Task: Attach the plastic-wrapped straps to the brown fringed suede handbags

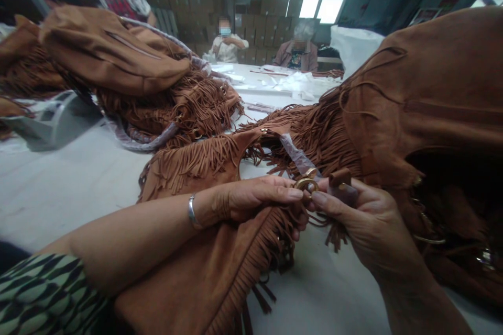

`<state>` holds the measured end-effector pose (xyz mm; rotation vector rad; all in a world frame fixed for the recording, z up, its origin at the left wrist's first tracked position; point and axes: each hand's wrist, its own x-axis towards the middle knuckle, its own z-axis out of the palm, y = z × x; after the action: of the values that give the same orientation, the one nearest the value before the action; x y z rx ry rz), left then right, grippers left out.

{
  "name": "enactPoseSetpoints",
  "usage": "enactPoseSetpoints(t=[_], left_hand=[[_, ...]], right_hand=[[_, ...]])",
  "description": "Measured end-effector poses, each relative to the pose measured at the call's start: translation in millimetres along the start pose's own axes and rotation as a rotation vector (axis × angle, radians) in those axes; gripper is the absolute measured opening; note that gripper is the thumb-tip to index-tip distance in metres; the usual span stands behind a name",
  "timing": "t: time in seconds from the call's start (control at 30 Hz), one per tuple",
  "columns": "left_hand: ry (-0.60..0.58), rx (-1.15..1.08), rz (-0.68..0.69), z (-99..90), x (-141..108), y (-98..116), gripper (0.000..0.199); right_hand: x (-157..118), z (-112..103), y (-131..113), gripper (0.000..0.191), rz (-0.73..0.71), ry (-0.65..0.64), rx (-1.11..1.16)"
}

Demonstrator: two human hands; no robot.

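Observation:
A brown suede bag with fringe (220, 267) lies before me on the white table, partly under my left forearm. My left hand (263, 196) pinches a gold metal ring (305, 184) at the bag's edge between thumb and fingers. From the other side, my right hand (361, 214) is closed on a brown strap end (341, 183), its thumb touching the ring. Clear plastic wraps part of the strap (296, 154) just behind the ring. How strap and ring join is hidden by the fingers.
Fringed brown bags (118, 57) are heaped at the left by a grey plastic bin (58, 120). Another large bag (444, 89) stands close on the right. Across the white table (51, 183) sit two people; a third person is at the upper left. Cardboard boxes (271, 21) are stacked behind.

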<state>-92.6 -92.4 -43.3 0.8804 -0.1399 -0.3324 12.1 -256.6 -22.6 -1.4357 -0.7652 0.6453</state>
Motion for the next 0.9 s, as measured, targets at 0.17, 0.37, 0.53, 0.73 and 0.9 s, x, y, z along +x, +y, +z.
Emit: enactPoseSetpoints(t=[0.17, 0.37, 0.53, 0.73, 0.9], left_hand=[[-0.006, -0.054, 0.003, -4.7, 2, -4, 0.049], [0.207, 0.163, 0.111, 17.3, -3, 9, 0.040], [0.317, 0.527, 0.315, 43.6, -8, 9, 0.023], [0.407, 0.600, 0.323, 45.5, -8, 5, 0.032], [0.288, 0.321, 0.203, 34.7, -7, 9, 0.032]], right_hand=[[-5, 8, -4, 0.015, -0.161, 0.137, -0.151], [-10, 2, -4, 0.009, -0.327, 0.177, -0.261], [0, -18, 2, 0.021, -0.019, -0.010, 0.020], [6, -10, -3, 0.021, 0.099, 0.032, 0.120], [5, -7, -4, 0.019, 0.084, 0.031, 0.120]])
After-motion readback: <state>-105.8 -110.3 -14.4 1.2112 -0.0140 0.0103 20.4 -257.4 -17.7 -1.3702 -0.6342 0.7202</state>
